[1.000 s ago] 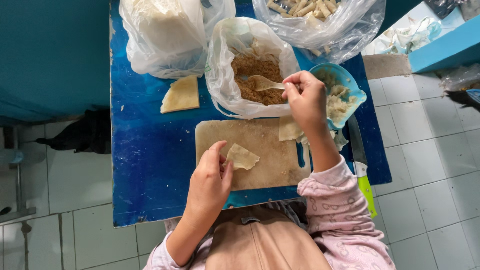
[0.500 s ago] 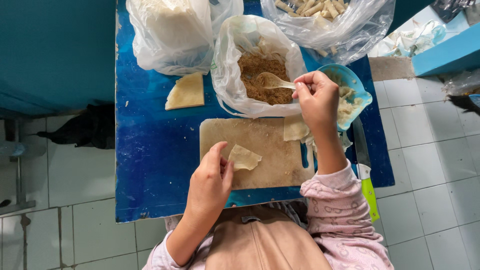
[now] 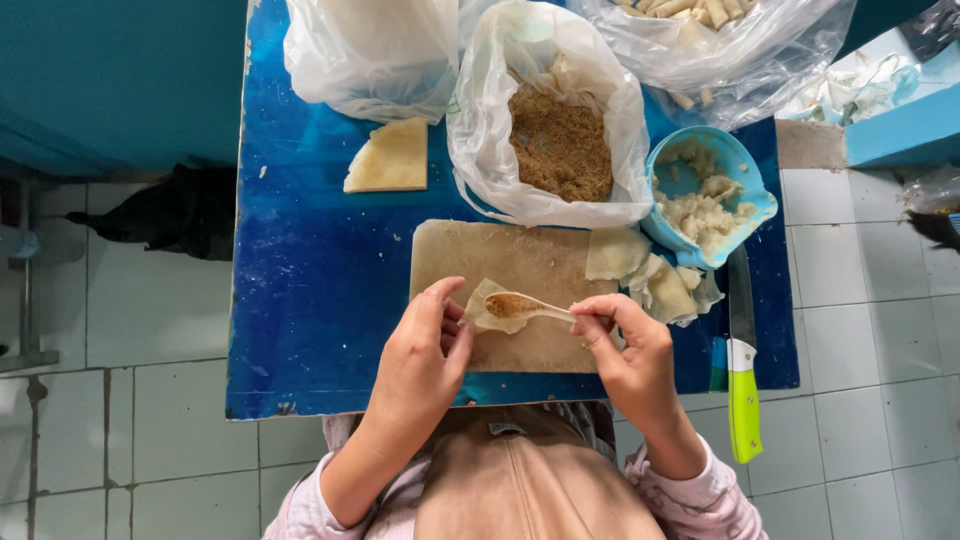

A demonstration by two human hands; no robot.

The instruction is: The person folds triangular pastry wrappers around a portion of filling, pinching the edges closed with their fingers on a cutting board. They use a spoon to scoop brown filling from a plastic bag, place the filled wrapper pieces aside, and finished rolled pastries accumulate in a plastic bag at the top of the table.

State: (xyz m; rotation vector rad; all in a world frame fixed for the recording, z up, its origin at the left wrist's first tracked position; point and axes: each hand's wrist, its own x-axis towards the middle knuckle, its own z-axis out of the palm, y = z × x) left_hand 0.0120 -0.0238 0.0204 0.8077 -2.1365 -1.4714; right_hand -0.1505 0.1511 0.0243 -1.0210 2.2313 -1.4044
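My left hand (image 3: 420, 350) pinches the wrapper (image 3: 487, 305); my right hand (image 3: 625, 350) grips the spoon (image 3: 525, 306), brought from the bag (image 3: 545, 110) onto it.

Pale wrapper (image 3: 487, 310) under filling-laden spoon (image 3: 528, 307), above board (image 3: 520, 262).

Wrapper (image 3: 487, 305) and spoon (image 3: 527, 306) over board (image 3: 520, 262); bowl (image 3: 745, 165) right, knife (image 3: 742, 385) perhaps overhanging table (image 3: 320, 280).

table: blue worn top (image 3: 310, 300), scuffed paint
floor: pale square tiles (image 3: 150, 320), dark grout
wall: teal panel (image 3: 100, 80) at left
light: even daylight
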